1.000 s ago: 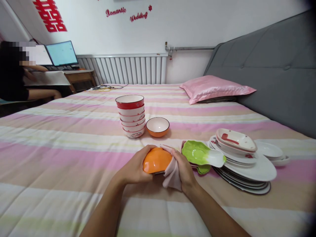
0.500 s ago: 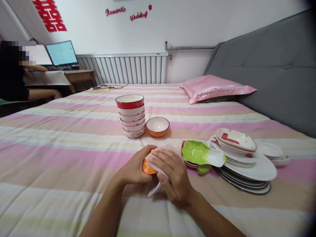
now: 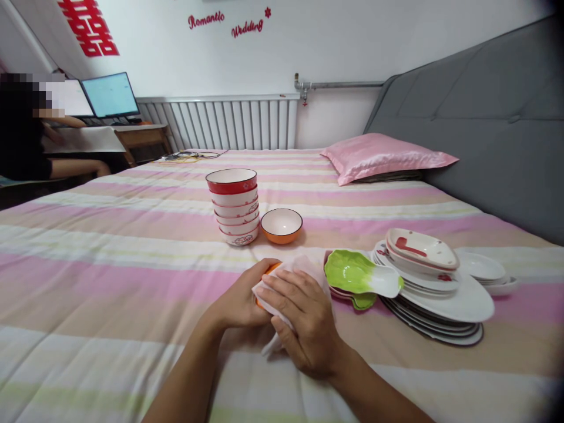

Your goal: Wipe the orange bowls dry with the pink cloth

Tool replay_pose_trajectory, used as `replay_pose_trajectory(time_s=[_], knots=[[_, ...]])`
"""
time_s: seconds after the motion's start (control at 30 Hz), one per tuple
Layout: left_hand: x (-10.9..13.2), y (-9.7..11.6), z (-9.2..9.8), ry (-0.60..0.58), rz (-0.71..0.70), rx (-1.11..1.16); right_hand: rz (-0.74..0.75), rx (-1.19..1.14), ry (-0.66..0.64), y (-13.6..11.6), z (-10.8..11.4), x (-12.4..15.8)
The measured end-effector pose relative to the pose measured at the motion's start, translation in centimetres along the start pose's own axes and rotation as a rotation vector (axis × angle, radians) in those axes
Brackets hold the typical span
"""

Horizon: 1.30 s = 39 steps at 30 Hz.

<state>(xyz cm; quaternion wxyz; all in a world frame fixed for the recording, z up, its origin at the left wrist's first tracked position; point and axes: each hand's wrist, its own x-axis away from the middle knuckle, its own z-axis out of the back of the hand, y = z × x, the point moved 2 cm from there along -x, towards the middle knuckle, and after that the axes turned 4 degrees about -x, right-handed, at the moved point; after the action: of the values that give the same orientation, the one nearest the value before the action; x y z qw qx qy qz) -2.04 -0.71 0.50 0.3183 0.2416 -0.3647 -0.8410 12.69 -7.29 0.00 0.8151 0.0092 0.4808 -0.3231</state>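
Note:
My left hand [image 3: 240, 302] grips an orange bowl [image 3: 269, 271] turned bottom up over the striped bed; only a sliver of its orange shows. My right hand [image 3: 304, 320] lies over the bowl, fingers pressing a pale cloth [image 3: 282, 291] against it. The cloth covers most of the bowl and hangs down below my fingers.
A stack of red-and-white bowls [image 3: 233, 205] and a second orange bowl [image 3: 281, 226] stand farther back. At the right lie green leaf-shaped dishes [image 3: 359, 276] and a pile of white plates [image 3: 440, 288]. A pink pillow [image 3: 383, 155] is by the grey headboard. A person sits at a desk far left.
My right hand has slid with the cloth from the bowl's right side across its top to the left, covering most of the orange. My left hand has stayed in place.

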Motion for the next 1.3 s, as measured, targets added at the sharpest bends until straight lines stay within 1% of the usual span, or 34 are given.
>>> replay_pose_trajectory(time_s=[0.17,0.37,0.47,0.73,0.8,0.87,0.97,1.1,1.2,1.3], knots=[[-0.2,0.6,-0.1,0.012,-0.017,0.029,-0.085,-0.051,0.007,0.4,0.0,0.1],[-0.2,1.0,0.0,0.003,0.054,0.061,-0.240,-0.229,0.062,1.3,0.2,0.2],[-0.1,1.1,0.1,0.000,0.082,0.052,-0.362,-0.364,0.096,2.1,0.1,0.4],[0.1,0.9,0.3,0.006,0.124,-0.023,-0.767,-0.770,0.210,5.3,-1.2,1.1],[0.1,0.9,0.3,0.005,0.127,-0.020,-0.836,-0.832,0.226,5.7,-1.5,1.2],[0.1,0.9,0.3,0.002,0.129,-0.017,-0.868,-0.866,0.236,5.9,-1.6,1.2],[0.1,0.9,0.3,0.001,0.121,-0.008,-0.845,-0.876,0.244,5.7,-1.6,1.2],[0.1,1.0,0.4,-0.013,0.082,0.045,-0.722,-0.805,0.223,4.9,-1.2,1.2],[0.0,1.1,0.3,-0.011,0.079,0.053,-0.582,-0.652,0.172,4.1,-0.7,1.2],[0.0,1.1,0.3,-0.020,0.066,0.056,-0.383,-0.459,0.094,3.2,-0.1,0.9]])
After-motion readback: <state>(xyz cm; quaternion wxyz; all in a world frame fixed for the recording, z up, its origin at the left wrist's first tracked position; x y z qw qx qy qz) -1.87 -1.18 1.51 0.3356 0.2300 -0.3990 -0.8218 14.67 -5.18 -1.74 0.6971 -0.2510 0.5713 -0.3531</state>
